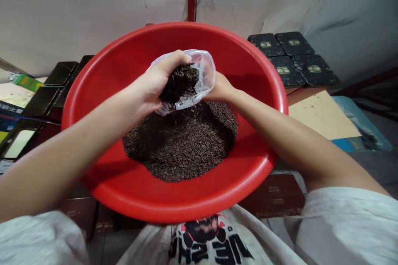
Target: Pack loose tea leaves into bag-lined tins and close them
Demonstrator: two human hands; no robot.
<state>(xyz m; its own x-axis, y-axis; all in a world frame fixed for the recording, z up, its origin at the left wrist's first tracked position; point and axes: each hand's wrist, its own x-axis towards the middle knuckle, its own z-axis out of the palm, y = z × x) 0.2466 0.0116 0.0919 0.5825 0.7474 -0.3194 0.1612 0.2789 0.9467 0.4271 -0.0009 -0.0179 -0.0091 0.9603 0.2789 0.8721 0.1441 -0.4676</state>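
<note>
A: L. hand (155,80)?
B: Is clamping on clear bag (205,75), thumb lying over rim.
A: R. hand (221,87)?
B: Is touching bag's R. side; fingers are hiding behind it, so can't tell if clamped.
A: Bag loc.?
B: Is being held above red basin (183,211), dark bits (183,80) showing in its mouth.
A: Basin contents?
B: Pile (183,149) of sim. bits is covering part of floor.
A: Surroundings?
B: 4 blk. boxes (294,60) are standing R. of basin, near yellow card (323,118); blk. tins (42,101) are standing L.
</note>
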